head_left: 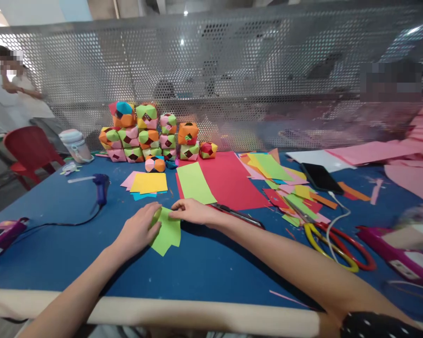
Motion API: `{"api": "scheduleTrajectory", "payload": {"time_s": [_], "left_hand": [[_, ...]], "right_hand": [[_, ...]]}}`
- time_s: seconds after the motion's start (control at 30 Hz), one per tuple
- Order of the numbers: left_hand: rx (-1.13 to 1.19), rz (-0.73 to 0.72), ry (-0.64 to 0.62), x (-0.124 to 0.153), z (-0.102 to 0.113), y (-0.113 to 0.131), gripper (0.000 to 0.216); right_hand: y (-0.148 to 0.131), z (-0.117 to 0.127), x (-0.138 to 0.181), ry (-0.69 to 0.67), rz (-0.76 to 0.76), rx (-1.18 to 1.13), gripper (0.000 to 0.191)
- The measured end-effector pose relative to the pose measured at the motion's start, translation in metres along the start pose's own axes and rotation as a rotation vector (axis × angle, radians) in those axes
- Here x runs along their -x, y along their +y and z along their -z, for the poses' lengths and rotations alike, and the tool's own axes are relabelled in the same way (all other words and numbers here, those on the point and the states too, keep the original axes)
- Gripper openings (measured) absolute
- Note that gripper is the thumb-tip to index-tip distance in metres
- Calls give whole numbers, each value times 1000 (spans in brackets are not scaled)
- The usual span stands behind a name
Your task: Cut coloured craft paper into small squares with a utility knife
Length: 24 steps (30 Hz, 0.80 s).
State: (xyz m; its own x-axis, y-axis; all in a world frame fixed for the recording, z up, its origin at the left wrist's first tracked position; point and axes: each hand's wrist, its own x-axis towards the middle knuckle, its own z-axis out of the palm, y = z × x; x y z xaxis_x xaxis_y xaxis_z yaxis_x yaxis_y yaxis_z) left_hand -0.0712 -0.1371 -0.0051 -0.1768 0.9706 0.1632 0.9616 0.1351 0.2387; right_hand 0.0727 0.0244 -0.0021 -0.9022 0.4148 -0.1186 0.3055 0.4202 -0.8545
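Observation:
A small light green paper piece (pixel 169 233) lies partly folded on the blue table (pixel 204 267). My left hand (pixel 138 231) rests on its left side, fingers curled down on the paper. My right hand (pixel 190 211) presses its top edge with pinched fingertips. Just behind the hands lie a larger green sheet (pixel 194 183) on a red sheet (pixel 229 180) and a yellow stack (pixel 148 183).
Stacked multicoloured paper cubes (pixel 148 134) stand at the back by a perforated metal screen. Scissors (pixel 333 241), a phone (pixel 320 178) with its cable, paper scraps, a blue glue gun (pixel 100 187) and pink tools flank the hands. A person stands far left by a red chair (pixel 30 150).

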Motion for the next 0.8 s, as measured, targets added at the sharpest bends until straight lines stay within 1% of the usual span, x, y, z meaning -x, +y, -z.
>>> {"api": "scheduleTrajectory", "payload": {"time_s": [0.07, 0.17, 0.3, 0.43, 0.63, 0.73, 0.8], "left_hand": [[22, -73, 5, 0, -3, -1, 45], [49, -140, 5, 1, -4, 2, 43], [99, -165, 42, 0, -2, 6, 41], [188, -167, 59, -1, -2, 7, 42], [375, -163, 73, -4, -6, 10, 40], [459, -103, 147, -9, -10, 8, 41], [559, -20, 178, -14, -12, 7, 47]], "right_hand": [[1, 1, 4, -8, -58, -125, 31], [2, 3, 10, -26, -144, -285, 33], [3, 4, 18, -37, -193, -439, 42], [5, 4, 27, -41, -198, -516, 49], [5, 4, 42, -11, -205, -580, 41], [9, 5, 52, 31, -194, -617, 36], [14, 5, 60, 60, -178, -644, 29]]}}
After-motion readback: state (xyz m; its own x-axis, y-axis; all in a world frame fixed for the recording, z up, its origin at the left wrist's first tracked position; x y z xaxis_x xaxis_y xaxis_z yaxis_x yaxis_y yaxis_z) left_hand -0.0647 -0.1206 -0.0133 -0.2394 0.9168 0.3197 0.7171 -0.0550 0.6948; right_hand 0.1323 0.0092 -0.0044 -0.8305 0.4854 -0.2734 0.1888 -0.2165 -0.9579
